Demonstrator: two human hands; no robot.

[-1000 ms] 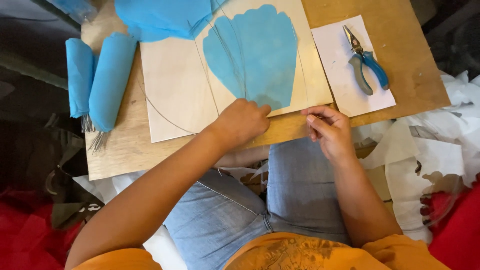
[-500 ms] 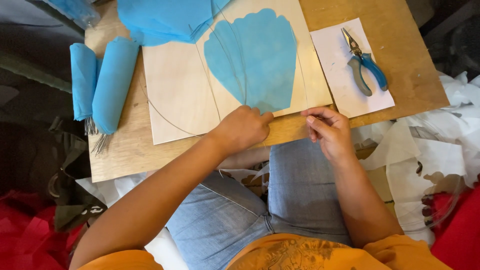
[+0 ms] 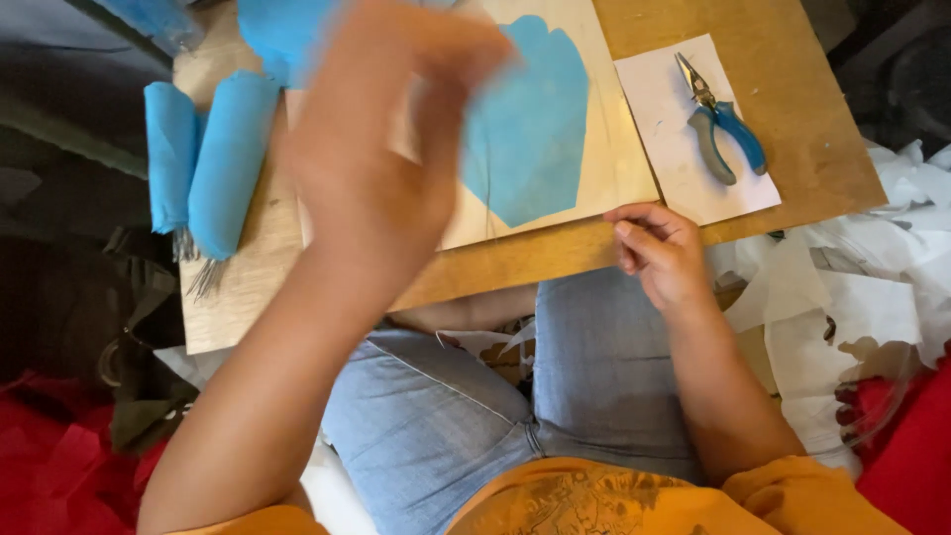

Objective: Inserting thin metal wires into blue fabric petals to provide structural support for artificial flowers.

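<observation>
Item: wooden bench board [image 3: 812, 149] laid across our lap, knees in blue denim below it. On it, centre: a pale card sheet [image 3: 614, 149] bearing a blue scalloped paper cutout [image 3: 530, 129], lying flat and loose so far as we can tell. Our left hand [image 3: 381, 168] is raised off the board, blurred, fingers loosely open and holding nothing we can make out; it hides the left part of the card. Our right hand [image 3: 659, 248] rests at the near edge of the board, fingers curled in, touching the card's near right corner (whether it pinches anything we cannot tell). Far right: blue-handled pliers [image 3: 718, 119] on a white paper sheet [image 3: 664, 109]. Left edge: two rolls of blue paper [image 3: 208, 159], wire ends showing at their near side. Risks, as we judge them: with one hand lifted, the light cutout may slide or lift off the card; the board, balanced on knees, may tip and shed the pliers or rolls toward the floor scraps [image 3: 872, 297].
</observation>
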